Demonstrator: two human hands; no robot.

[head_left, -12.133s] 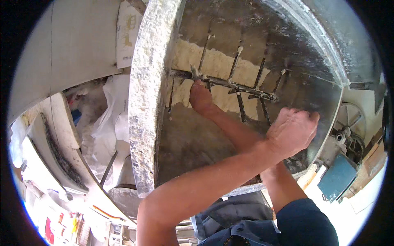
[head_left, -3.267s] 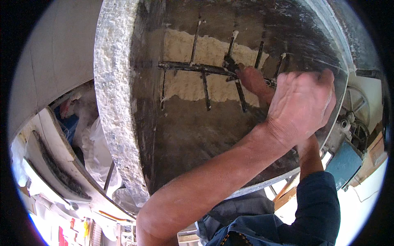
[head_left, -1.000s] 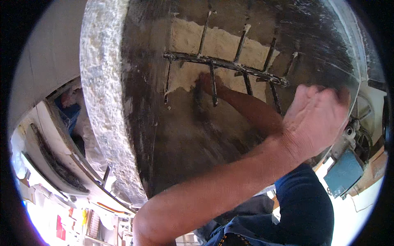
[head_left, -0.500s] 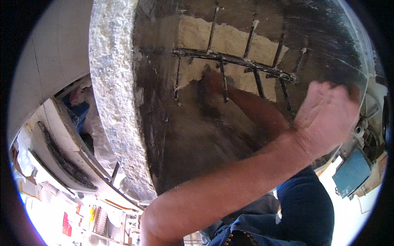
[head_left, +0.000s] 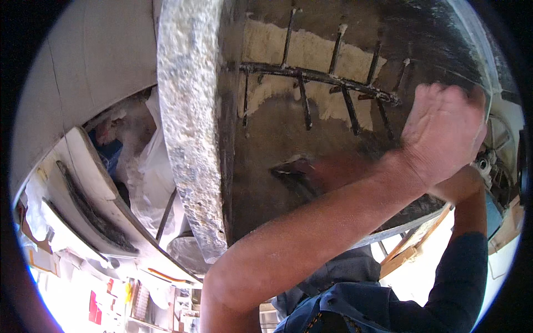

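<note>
A large hollow curved shell has a thick, rough, pale edge (head_left: pixel 191 111) and a dark inner wall (head_left: pixel 327 144). My left forearm crosses in front of it. My left hand (head_left: pixel 444 125) is closed at the shell's right rim, fingers curled and partly hidden. Reaching in behind that forearm, my right hand (head_left: pixel 304 165) is blurred against the inner wall. Something dark and pointed shows at its fingers, and its kind cannot be made out. Above it, a dark metal bar (head_left: pixel 319 76) with several short cross rods runs over a beige patch (head_left: pixel 272 41) on the wall.
Left of the shell are curved pale panels (head_left: pixel 91 194) and crumpled clear plastic sheeting (head_left: pixel 152 177). At lower left stand shelves with small goods (head_left: pixel 150 305). A metal wheel-like part (head_left: pixel 491 161) sits beyond the right rim, and wooden pieces (head_left: pixel 408 252) lie below it.
My right hand has moved down the inner wall, off the beige patch, and my right elbow has swung out to the right. The left hand stays at the rim. The view has shifted slightly.
</note>
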